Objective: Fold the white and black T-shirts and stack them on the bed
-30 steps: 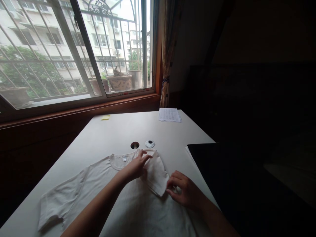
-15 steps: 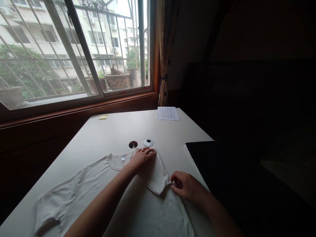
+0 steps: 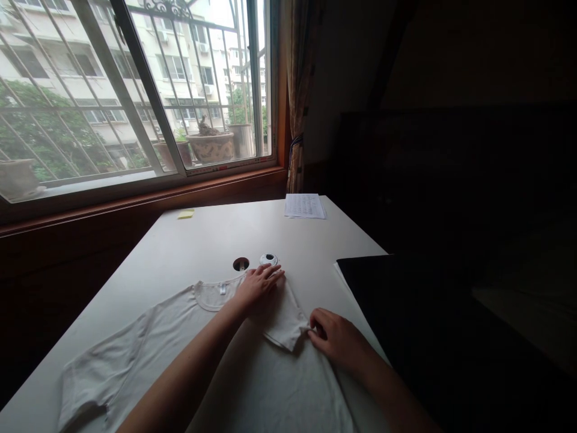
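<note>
A white T-shirt [image 3: 166, 328] lies spread on the white table, its collar and small label toward the far side. One side of it is folded inward, with that sleeve lying over the body. My left hand [image 3: 259, 287] rests on the shirt near the shoulder, fingers stretched out and slightly apart. At the edge of the folded sleeve, my right hand [image 3: 331, 337] pinches a bit of the fabric between thumb and fingers. The near end of the shirt runs out of view, and my left forearm hides part of its middle.
On the table [image 3: 202, 240] are a round cable hole [image 3: 241, 264] and a round white cover [image 3: 269, 259]. Written paper sheets [image 3: 305, 205] and yellow sticky notes [image 3: 186, 213] lie at the far edge. A dark flat item [image 3: 378, 282] covers the right side. A barred window stands behind.
My left hand's fingers have lifted and straightened a little at the shoulder. The right hand keeps its pinch on the sleeve edge, almost in place. The view has shifted slightly.
</note>
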`<action>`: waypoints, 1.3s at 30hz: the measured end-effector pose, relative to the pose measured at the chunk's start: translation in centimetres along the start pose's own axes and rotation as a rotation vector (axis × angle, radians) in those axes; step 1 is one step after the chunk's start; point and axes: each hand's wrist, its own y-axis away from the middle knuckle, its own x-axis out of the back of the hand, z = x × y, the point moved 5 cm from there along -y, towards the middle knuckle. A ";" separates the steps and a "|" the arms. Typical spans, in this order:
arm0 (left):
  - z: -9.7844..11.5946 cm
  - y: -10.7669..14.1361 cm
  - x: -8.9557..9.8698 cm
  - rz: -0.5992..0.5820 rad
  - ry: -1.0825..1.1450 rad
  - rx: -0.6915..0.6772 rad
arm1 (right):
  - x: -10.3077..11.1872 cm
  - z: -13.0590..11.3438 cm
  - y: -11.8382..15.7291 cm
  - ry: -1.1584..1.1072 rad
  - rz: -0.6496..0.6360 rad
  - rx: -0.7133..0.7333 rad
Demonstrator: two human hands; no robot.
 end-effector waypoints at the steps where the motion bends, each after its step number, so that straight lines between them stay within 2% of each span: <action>1: 0.1 0.0 -0.1 -0.003 -0.011 -0.012 | 0.0 0.0 0.0 0.001 -0.002 0.005; 10: -0.4 0.1 -1.4 -0.006 -0.063 0.064 | 1.0 0.1 0.4 0.067 -0.019 0.087; 14: -0.3 -0.1 -0.6 0.043 -0.058 0.069 | 1.5 -1.0 0.5 0.080 0.070 0.186; 17: 0.8 -0.2 0.4 0.088 -0.011 -0.037 | 1.4 -2.0 0.4 0.053 0.140 0.269; 20: 2.1 -0.2 0.5 0.062 0.048 -0.158 | 0.8 -2.4 0.1 0.017 0.097 0.309; 24: 2.1 -0.5 -1.0 -0.010 0.070 -0.117 | 0.3 -2.0 0.1 -0.043 -0.005 0.279; 30: 1.4 -1.5 -2.3 -0.077 0.065 -0.107 | 0.7 -1.8 0.4 -0.018 -0.029 0.298; 34: 1.3 -1.5 -2.0 -0.075 0.091 -0.114 | 0.6 -2.1 0.6 0.024 0.000 0.336; 39: 1.2 -0.8 -0.2 0.027 0.137 -0.146 | -0.4 -3.3 0.8 0.119 0.026 0.437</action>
